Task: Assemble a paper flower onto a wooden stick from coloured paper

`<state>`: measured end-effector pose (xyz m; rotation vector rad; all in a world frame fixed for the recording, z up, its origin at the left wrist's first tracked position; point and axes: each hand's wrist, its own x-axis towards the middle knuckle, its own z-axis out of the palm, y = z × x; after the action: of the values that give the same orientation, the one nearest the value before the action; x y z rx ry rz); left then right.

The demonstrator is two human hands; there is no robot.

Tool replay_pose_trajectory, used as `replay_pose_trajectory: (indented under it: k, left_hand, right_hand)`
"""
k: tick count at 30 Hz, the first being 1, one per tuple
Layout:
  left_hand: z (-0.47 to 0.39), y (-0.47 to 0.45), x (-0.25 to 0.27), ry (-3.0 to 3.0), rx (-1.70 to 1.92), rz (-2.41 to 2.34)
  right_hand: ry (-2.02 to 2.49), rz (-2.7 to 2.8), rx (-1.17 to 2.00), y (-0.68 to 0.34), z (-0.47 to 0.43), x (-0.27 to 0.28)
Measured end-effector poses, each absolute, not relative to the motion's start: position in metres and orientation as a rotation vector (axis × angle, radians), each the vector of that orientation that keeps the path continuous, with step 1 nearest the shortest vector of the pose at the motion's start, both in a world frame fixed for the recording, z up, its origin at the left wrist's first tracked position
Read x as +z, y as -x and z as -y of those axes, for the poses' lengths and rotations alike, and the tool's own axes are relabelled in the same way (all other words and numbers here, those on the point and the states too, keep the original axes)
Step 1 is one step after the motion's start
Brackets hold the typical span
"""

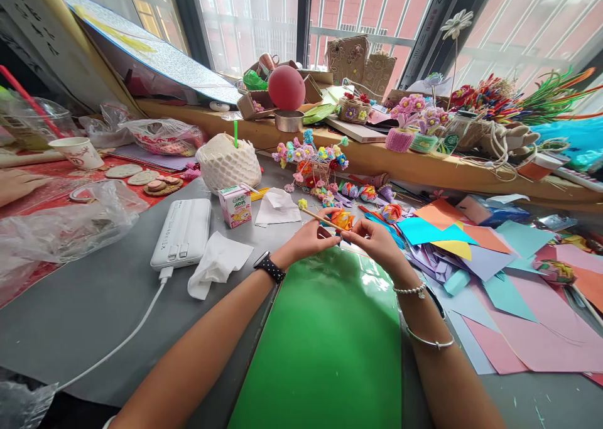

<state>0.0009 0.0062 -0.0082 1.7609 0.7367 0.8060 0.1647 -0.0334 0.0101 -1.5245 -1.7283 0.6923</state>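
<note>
Over the far end of a green mat (330, 341), my two hands meet. A thin wooden stick (322, 218) runs slantwise between them. My left hand (308, 240) has its fingers closed around the stick's middle. With thumb and forefinger, my right hand (374, 244) pinches its right end; whether anything else small sits in that pinch is hidden. Just behind the fingers lies a folded orange paper flower (343, 218), partly covered. Further paper flowers (368, 193) and a bunch of small colourful crocheted flowers (311, 156) stand beyond.
Coloured paper sheets (490, 259) pile up at the right. On the left are a white power bank (183, 233) with its cable, crumpled tissue (219, 262), a small drink carton (235, 206) and a white coconut (228, 165). Another person's hand (21, 185) rests at the far left.
</note>
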Motion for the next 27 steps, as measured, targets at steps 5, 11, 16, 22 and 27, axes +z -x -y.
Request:
replay_pose_trajectory:
  k: [5, 11, 16, 22, 27]
  left_hand:
    - [-0.0058, -0.0006, -0.0067, -1.760, 0.797, -0.738]
    - [-0.0054, -0.0007, -0.0049, -1.768, 0.785, -0.748]
    - [-0.0064, -0.0010, -0.0068, -1.764, 0.798, -0.738]
    - [-0.0052, -0.0003, -0.0060, -1.754, 0.782, -0.778]
    - [-0.0051, 0.0003, -0.0066, -1.763, 0.788, -0.783]
  right_hand:
    - [1.515, 1.745, 0.712, -0.1663, 0.0311, 0.0068]
    - [1.507, 1.738, 0.715, -0.1659, 0.0312, 0.0070]
    - [1.496, 1.717, 0.721, -0.1648, 0.0327, 0.0093]
    - [1.486, 1.692, 0.749, -0.1640, 0.0321, 0.0085]
    - [1.466, 1.692, 0.754, -0.1650, 0.0305, 0.0063]
